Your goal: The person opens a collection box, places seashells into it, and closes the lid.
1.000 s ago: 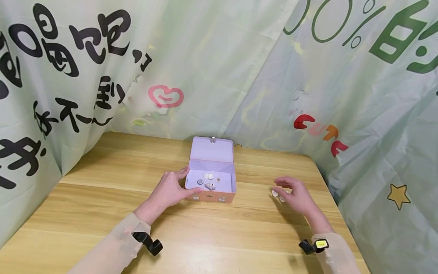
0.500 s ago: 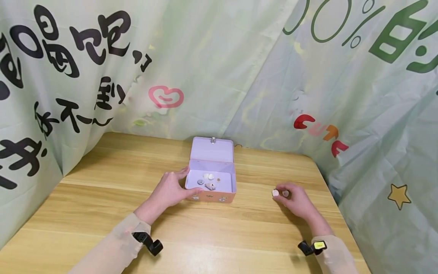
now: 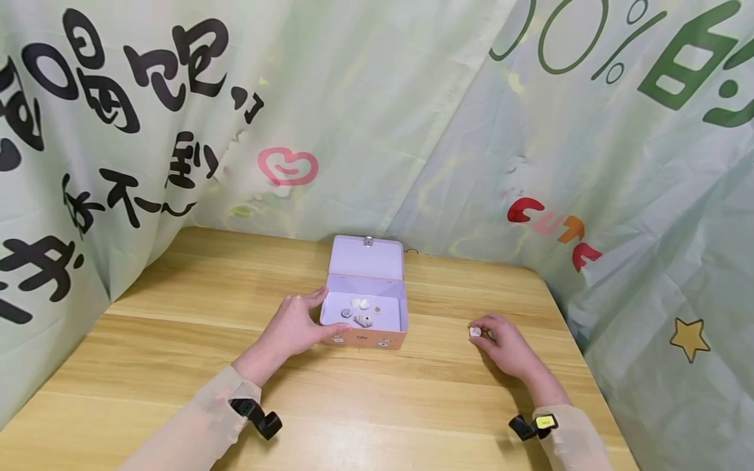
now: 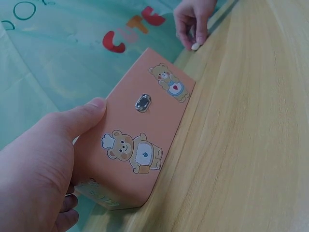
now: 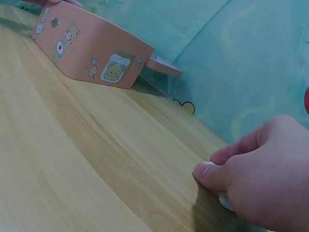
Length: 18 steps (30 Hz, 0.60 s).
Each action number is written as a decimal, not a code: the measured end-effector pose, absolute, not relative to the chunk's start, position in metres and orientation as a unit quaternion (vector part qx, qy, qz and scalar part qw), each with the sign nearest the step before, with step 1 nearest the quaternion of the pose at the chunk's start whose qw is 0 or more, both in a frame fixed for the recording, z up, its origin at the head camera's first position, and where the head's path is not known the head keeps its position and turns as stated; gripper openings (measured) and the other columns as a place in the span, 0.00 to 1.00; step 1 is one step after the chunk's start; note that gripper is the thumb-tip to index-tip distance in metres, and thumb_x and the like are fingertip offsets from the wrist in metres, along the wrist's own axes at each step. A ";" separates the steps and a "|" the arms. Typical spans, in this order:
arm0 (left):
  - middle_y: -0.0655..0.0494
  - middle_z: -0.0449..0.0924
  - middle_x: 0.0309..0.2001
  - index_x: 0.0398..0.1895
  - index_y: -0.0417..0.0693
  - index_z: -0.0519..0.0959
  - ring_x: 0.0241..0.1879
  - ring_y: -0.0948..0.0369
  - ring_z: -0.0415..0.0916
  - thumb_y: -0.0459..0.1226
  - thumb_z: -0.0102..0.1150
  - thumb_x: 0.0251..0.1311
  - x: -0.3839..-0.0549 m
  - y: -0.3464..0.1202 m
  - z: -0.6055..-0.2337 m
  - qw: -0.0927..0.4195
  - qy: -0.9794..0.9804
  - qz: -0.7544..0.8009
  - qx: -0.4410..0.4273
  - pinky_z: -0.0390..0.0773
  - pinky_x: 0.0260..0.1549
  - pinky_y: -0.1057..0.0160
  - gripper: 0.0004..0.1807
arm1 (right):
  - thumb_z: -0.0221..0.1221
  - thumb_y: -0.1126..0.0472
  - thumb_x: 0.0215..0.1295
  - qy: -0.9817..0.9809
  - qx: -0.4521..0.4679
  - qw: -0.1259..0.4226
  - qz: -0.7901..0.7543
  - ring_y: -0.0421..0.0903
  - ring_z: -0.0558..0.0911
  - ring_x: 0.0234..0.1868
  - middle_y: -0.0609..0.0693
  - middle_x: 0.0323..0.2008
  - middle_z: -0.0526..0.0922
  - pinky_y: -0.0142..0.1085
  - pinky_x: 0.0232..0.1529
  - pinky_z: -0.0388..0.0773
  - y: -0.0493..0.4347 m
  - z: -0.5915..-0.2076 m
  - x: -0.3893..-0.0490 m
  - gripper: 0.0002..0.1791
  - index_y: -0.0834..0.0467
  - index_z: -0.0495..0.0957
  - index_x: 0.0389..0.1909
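- We seem to be at pick-up: our right hand pinches a white piece, three o'clock from the open box; a second white piece shows by that hand.
- Our left hand grips the box at nine o'clock.
- Next likely calls for carrying toward nine o'clock, into the box.

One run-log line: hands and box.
left hand: holds box | right hand: pinches white piece | lid: open | inside: small items
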<state>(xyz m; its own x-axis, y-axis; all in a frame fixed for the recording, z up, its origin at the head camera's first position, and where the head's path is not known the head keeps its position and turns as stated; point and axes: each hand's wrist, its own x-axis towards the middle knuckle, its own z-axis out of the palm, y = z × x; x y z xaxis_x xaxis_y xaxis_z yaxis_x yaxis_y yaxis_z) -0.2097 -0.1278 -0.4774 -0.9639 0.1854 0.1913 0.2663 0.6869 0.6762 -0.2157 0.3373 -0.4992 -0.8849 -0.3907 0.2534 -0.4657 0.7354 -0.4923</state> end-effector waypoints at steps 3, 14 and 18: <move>0.43 0.73 0.70 0.72 0.36 0.72 0.21 0.60 0.67 0.77 0.72 0.41 -0.210 -0.128 -0.477 0.051 -0.918 -0.374 -0.121 0.71 0.20 0.59 0.65 | 0.67 0.69 0.71 -0.931 0.229 0.066 0.277 0.47 0.80 0.44 0.51 0.45 0.82 0.47 0.46 0.81 0.337 -0.499 -0.216 0.11 0.66 0.85 0.52; 0.43 0.73 0.70 0.72 0.36 0.72 0.37 0.53 0.81 0.76 0.73 0.42 -0.207 -0.127 -0.473 0.049 -0.919 -0.371 -0.120 0.73 0.24 0.59 0.65 | 0.60 0.69 0.77 -0.921 0.249 0.080 0.288 0.45 0.77 0.43 0.52 0.46 0.78 0.43 0.43 0.81 0.330 -0.483 -0.219 0.12 0.69 0.80 0.57; 0.42 0.73 0.69 0.71 0.35 0.72 0.53 0.49 0.80 0.76 0.73 0.42 -0.207 -0.127 -0.474 0.050 -0.918 -0.374 -0.121 0.73 0.24 0.58 0.65 | 0.59 0.69 0.78 -0.919 0.250 0.065 0.297 0.47 0.80 0.46 0.54 0.47 0.82 0.51 0.49 0.82 0.323 -0.475 -0.221 0.13 0.69 0.79 0.59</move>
